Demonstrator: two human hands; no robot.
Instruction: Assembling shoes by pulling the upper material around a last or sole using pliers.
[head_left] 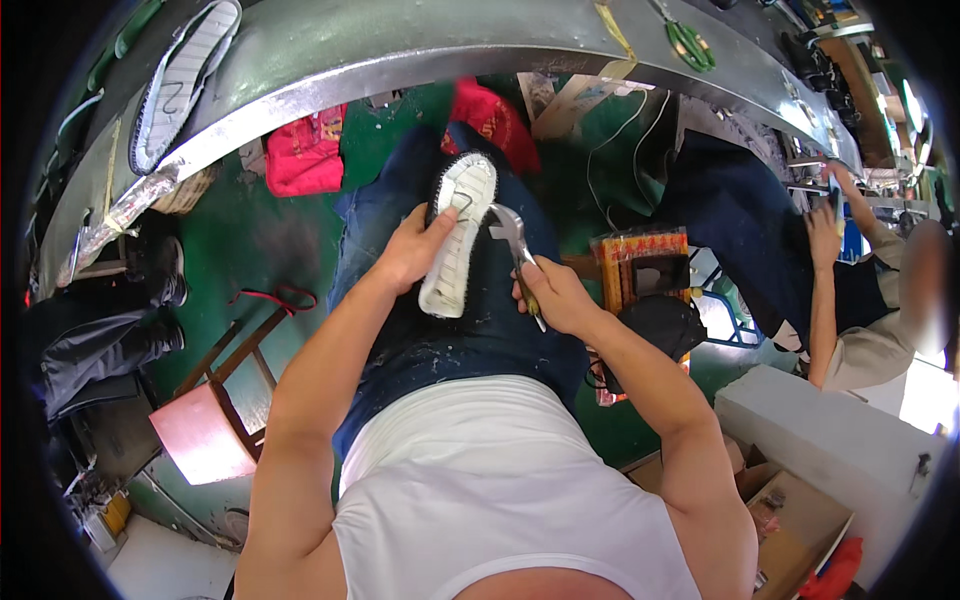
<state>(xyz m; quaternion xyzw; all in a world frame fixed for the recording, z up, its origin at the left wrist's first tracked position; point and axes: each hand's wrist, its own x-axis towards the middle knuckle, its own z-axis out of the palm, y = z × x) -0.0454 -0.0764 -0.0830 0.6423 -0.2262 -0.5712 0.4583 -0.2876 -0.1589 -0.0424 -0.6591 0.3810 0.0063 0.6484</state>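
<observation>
My left hand (412,248) grips a shoe (445,285), bottom side up, over my thighs. Its underside is white and ribbed, with a dark edge around the toe end, and my thumb presses on the middle. In my right hand (562,298) is a pair of lasting pliers (512,228) with a broad metal head and yellowish handles. The head of the pliers sits close beside the shoe's right edge; whether they touch I cannot tell. A similar white-bottomed shoe (178,95) lies on the metal bench at the far left.
The grey metal bench (400,40) curves across the far side, with green-handled scissors (690,45) on it. A co-worker (850,300) sits at the right. A small pink-seated stool (203,432) stands left; a cardboard box (800,510) is at the lower right. Red cloths (305,152) hang below the bench.
</observation>
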